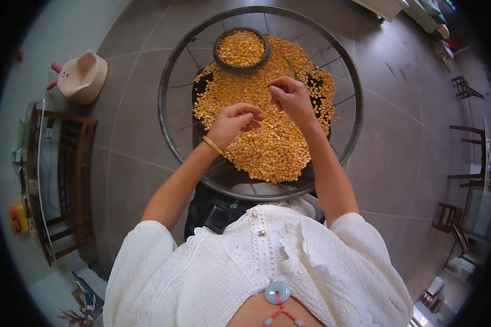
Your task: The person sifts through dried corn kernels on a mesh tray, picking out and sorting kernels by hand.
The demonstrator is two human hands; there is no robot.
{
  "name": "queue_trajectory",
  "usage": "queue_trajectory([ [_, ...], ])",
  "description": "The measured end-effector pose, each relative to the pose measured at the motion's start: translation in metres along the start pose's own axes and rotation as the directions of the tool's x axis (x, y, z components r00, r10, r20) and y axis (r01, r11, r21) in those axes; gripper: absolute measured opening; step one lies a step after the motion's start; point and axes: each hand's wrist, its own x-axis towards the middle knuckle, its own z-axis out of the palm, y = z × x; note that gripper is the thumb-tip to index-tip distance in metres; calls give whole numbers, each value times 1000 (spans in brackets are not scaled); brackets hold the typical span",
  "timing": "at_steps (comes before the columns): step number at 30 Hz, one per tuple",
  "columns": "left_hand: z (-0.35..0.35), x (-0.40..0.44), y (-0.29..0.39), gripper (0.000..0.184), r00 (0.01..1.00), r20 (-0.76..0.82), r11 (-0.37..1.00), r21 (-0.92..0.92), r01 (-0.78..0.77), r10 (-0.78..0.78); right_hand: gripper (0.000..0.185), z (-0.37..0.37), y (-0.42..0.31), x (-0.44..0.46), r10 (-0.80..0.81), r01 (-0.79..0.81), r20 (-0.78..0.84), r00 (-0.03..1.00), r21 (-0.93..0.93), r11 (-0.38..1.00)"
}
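A: Grey rim of a big round wire-mesh tray (161, 109) on the left, ok. Next along, what's the left hand (235, 123) with the thin gold bangle (214, 146) up to?

B: Hovering over a spread of yellow-orange kernels (273, 158), dried corn by the look of it. Fingers loosely curled; can't tell if the tips meet or hold anything. I'd have it relaxed and low, so dropped bits don't bounce far.

A: And the small round dark bowl (243, 70)?

B: Far side of the tray, upright, full of the same stuff. Mind your knuckles near it, one knock could spill the lot.

A: What about the main pile?

B: Across the middle of the tray, reaching toward the near edge, scattered thinner at the sides. Thinning the dense part into one layer probably makes single pieces easier to see and pick.

A: Right hand (290, 99)?

B: Nearer than the bowl and to its right, thumb and fingertips drawn into a near pinch. Can't tell if there's anything in there. Light fingertips imo, hard bits likely squirt out if you squeeze.
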Motion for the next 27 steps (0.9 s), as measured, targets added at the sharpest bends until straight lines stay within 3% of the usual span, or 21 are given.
queue_trajectory([
  [1, 0, 0, 0, 20, 1000, -18, 998, -58, 8, -9, 16, 0, -2, -1, 47, -52, 41, 998, 139, 989],
  [2, 0, 1, 1, 20, 1000, -12, 998, -62, 6, -7, 16, -1, -5, -1, 47, -52, 37, 998, 133, 990],
  [4, -1, 1, 2, 19, 999, -33, 963, -271, 6, -15, 16, -3, -10, -3, 118, -153, 118, 986, 365, 918],
  [5, -2, 0, 2, 21, 999, -29, 945, -327, 29, -41, 16, -3, -11, -3, 120, -155, 118, 986, 359, 920],
  [7, -4, 0, 1, 21, 1000, -14, 918, -396, 9, -16, 15, -4, -11, -5, 215, -255, 140, 967, 615, 746],
  [8, -5, 1, 1, 22, 1000, -3, 890, -456, -12, 12, 15, -4, -8, -6, 214, -256, 142, 966, 613, 748],
  [10, -7, 2, -1, 23, 998, -25, 889, -455, -59, 53, 14, 0, 2, -7, 287, -286, 151, 946, 805, 520],
  [12, -3, 2, 2, 24, 995, -41, 888, -449, -101, 92, 17, 4, 8, -8, 327, -309, 160, 932, 821, 480],
  [14, 9, -1, 6, 27, 948, -156, 919, -242, -310, 278, 20, 7, 10, -10, 368, -326, 164, 916, 838, 438],
  [15, 17, -4, 14, 27, 949, -152, 921, -241, -306, 276, 24, 11, 6, -12, 406, -379, 205, 891, 827, 415],
  [17, 33, -9, 27, 30, 858, 16, 843, 176, -508, 513, 37, 18, 11, -14, 442, -484, 312, 841, 798, 359],
  [21, 39, -3, 28, 32, 797, 41, 756, 293, -586, 602, 37, 22, 9, -15, 379, -558, 458, 804, 802, 213],
  [23, 30, -6, 35, 32, 674, 76, 572, 465, -676, 735, 36, 15, 21, -10, 335, -569, 492, 804, 801, 189],
  [26, 9, -10, 31, 32, 703, -18, 617, 494, -612, 711, 30, 4, 21, -9, 278, -552, 495, 823, 811, 193],
  [27, 4, -10, 28, 28, 669, 19, 521, 611, -596, 743, 29, 0, 19, -7, 264, -492, 437, 860, 848, 198],
])
